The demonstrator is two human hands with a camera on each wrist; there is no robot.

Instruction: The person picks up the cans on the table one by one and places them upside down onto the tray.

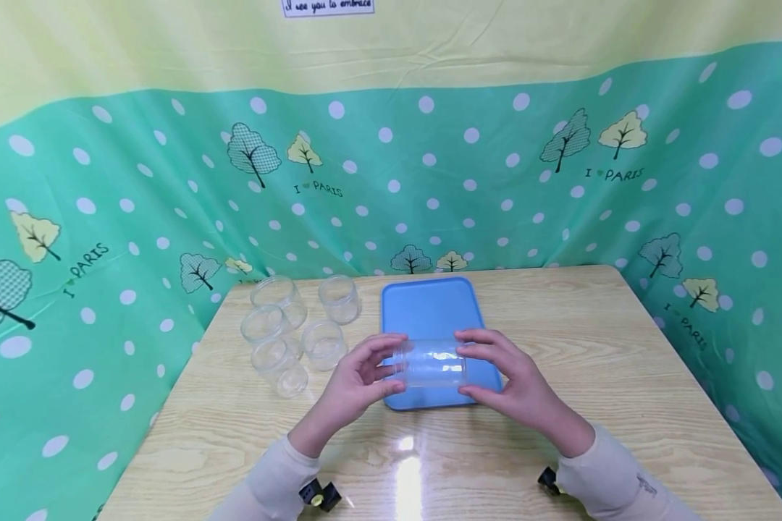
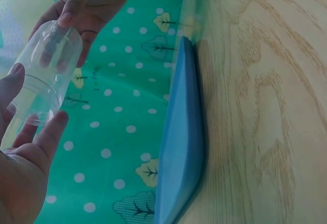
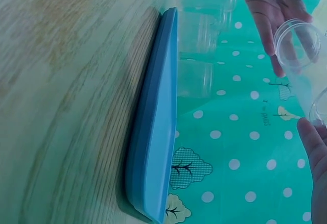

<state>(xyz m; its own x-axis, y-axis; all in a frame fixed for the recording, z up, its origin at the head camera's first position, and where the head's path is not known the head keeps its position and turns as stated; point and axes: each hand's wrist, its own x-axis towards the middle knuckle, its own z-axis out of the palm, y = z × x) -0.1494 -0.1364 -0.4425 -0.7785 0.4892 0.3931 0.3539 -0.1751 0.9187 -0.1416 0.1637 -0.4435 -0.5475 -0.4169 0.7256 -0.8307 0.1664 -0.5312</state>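
Observation:
Over the blue tray (image 1: 430,304), both hands hold a clear plastic jar (image 1: 430,364) on its side. My left hand (image 1: 363,376) grips the end with the ridged rim, thumb below and fingers above. At the other, rounded end, my right hand (image 1: 513,376) holds the jar between thumb and fingers. The left wrist view shows the same jar (image 2: 51,63) raised well off the tray. In the right wrist view, the jar's rim faces the left hand, and part of its body (image 3: 301,76) runs past the frame edge. No lid shows on it.
Several clear jars stand on the wooden table (image 1: 593,347) left of the tray, among them one at the back (image 1: 339,298) and one close to the left hand (image 1: 324,344). A green dotted curtain (image 1: 430,188) hangs behind the table and along its sides.

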